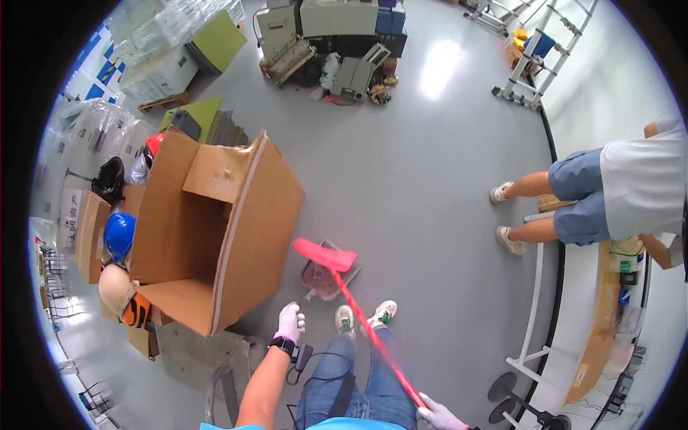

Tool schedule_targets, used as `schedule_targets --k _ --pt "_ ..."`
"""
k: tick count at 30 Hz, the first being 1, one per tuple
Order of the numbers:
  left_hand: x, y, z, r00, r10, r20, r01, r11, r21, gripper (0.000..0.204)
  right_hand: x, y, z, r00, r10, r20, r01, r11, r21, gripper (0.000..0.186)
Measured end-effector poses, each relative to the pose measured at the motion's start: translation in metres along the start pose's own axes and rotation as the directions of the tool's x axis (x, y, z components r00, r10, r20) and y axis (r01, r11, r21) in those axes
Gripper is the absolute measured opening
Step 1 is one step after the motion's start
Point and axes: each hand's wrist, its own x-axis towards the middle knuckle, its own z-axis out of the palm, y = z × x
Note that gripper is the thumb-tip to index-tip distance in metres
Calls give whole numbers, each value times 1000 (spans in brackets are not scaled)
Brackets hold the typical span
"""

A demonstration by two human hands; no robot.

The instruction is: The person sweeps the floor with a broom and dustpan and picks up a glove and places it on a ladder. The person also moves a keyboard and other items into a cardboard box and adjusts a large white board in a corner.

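Note:
A red broom [373,337] slants across in front of me, its handle in the closed, white-gloved fingers of my right hand [438,413] at the lower edge. Its wide red head [326,255] is over the far part of a greyish dustpan [322,285] and hides some of it; whether the bristles touch the pan I cannot tell. My left hand [290,322], also gloved, is closed on the dustpan's handle. What lies inside the pan is too blurred to make out. A large open cardboard box [269,222] stands just left of the dustpan.
Hard hats, a blue one [119,235] among them, lie left of the box. A person [588,193] stands at the right by a long table [588,351]. Old equipment [351,75] is piled at the back, and a ladder [548,57] leans at far right.

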Motion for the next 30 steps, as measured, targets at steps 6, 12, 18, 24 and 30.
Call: schedule_targets --k 6,12,18,24,30 --pt "8 -1 -8 991 -105 87 116 983 -142 18 -56 -33 -45 998 52 -44 -55 995 -78 50" --pt "-5 30 19 983 -112 146 137 975 -176 17 -24 -72 -80 974 -71 -216 79 996 31 48" --pt "2 89 99 939 -124 322 209 946 -247 33 6 -141 -166 926 -188 -327 226 971 82 49" --pt "35 202 303 939 -135 317 210 954 -215 35 17 -247 -276 886 -249 -390 293 954 56 52" --pt "70 313 423 954 -61 293 170 917 -362 34 48 -342 -344 829 -365 -424 398 917 -13 53"
